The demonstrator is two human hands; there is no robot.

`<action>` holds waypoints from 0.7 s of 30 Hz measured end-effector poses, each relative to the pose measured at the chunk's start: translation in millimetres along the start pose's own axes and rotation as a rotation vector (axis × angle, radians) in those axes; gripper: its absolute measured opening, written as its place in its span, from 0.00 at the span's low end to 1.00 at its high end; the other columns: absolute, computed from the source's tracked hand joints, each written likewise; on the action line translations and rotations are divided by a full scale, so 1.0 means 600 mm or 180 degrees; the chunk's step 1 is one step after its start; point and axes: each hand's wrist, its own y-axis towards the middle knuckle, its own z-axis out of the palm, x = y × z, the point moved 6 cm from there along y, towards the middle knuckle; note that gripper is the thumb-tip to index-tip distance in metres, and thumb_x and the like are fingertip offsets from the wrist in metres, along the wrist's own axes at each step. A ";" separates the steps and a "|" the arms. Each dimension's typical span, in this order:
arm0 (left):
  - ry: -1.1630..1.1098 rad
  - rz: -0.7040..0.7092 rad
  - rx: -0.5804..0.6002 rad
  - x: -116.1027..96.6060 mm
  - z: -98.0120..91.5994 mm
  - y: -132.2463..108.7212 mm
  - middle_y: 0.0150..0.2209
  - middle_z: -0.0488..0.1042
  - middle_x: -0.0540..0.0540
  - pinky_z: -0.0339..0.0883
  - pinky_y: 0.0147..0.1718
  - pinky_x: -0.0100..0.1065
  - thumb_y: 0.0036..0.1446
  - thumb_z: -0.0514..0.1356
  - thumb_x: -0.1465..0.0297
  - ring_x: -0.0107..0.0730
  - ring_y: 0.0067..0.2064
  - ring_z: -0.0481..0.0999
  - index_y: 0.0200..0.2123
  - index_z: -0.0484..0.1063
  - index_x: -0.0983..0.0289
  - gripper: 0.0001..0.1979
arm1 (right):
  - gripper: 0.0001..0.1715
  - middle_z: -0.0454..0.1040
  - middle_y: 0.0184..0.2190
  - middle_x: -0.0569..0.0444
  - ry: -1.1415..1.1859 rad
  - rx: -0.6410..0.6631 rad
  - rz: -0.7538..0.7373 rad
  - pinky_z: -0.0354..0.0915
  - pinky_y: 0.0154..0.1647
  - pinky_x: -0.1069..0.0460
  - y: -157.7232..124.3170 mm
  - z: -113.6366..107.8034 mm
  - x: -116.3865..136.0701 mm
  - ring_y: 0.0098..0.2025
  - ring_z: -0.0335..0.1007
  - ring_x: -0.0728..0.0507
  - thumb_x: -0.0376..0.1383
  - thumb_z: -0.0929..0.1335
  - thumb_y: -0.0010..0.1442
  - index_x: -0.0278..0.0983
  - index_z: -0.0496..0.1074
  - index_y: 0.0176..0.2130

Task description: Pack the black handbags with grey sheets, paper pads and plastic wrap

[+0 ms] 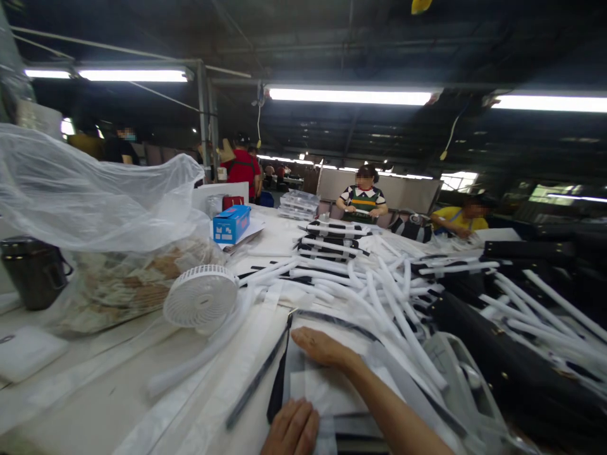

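Observation:
In front of me lies a flat black-edged piece, likely a bag (277,385), with a long dark strap (258,376) running off its left side. Sheets of thin white paper (327,388) cover its middle. My left hand (291,428) rests at the near left edge of the paper, fingers stretched out and pressing down. Farther up, my right hand (317,346) lies across the upper part of the piece, its fingers pointing left and flat on the surface. Neither hand appears to grip anything. The undersides of both hands are hidden.
Many white padded tubes (379,297) are heaped beyond my hands. A white fan (202,297), a clear plastic bag (137,272), a dark mug (34,272) and a blue box (231,224) stand left. A grey tape dispenser (462,373) and black bags (502,360) lie right. Co-workers sit across.

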 end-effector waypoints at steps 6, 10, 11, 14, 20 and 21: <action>-0.0819 -0.0535 0.0773 -0.002 -0.026 0.014 0.52 0.75 0.62 0.71 0.56 0.43 0.65 0.47 0.81 0.40 0.57 0.72 0.57 0.67 0.68 0.20 | 0.15 0.80 0.44 0.53 0.0636 -0.0284 0.0256 0.67 0.51 0.50 -0.109 -0.047 0.017 0.47 0.75 0.43 0.39 0.63 0.67 0.38 0.77 0.46; -0.1004 -0.0651 0.0740 -0.002 -0.027 0.018 0.52 0.74 0.62 0.71 0.55 0.44 0.64 0.48 0.81 0.40 0.56 0.72 0.57 0.65 0.68 0.20 | 0.11 0.81 0.42 0.53 0.0558 -0.0386 -0.0184 0.68 0.54 0.47 -0.198 -0.009 0.049 0.44 0.77 0.43 0.35 0.67 0.65 0.41 0.79 0.44; -0.1043 -0.0678 0.0749 -0.001 -0.026 0.018 0.51 0.74 0.62 0.71 0.55 0.44 0.64 0.48 0.82 0.39 0.56 0.72 0.57 0.65 0.68 0.20 | 0.12 0.81 0.43 0.53 0.0523 -0.0499 -0.0286 0.66 0.57 0.45 -0.215 0.003 0.053 0.45 0.77 0.43 0.34 0.67 0.65 0.42 0.78 0.46; -0.1132 -0.0746 0.0842 0.000 -0.023 0.018 0.51 0.74 0.61 0.70 0.56 0.44 0.61 0.48 0.84 0.38 0.57 0.71 0.55 0.65 0.67 0.21 | 0.13 0.81 0.43 0.53 0.0414 -0.0969 -0.0481 0.62 0.62 0.41 -0.243 0.029 0.050 0.47 0.76 0.43 0.32 0.67 0.65 0.43 0.76 0.47; -0.1675 -0.0867 0.1182 0.013 -0.031 0.015 0.55 0.71 0.62 0.67 0.59 0.49 0.57 0.51 0.83 0.41 0.60 0.68 0.57 0.63 0.65 0.25 | 0.11 0.80 0.42 0.51 0.0279 -0.1234 -0.0849 0.63 0.61 0.42 -0.255 0.033 0.059 0.47 0.76 0.44 0.29 0.66 0.65 0.39 0.74 0.46; -0.1825 -0.0901 0.1298 0.017 -0.033 0.017 0.56 0.70 0.62 0.66 0.60 0.49 0.58 0.53 0.81 0.41 0.61 0.68 0.58 0.62 0.64 0.24 | 0.11 0.80 0.43 0.51 0.0250 -0.1233 -0.0899 0.63 0.62 0.42 -0.258 0.032 0.062 0.48 0.75 0.44 0.29 0.66 0.65 0.39 0.74 0.46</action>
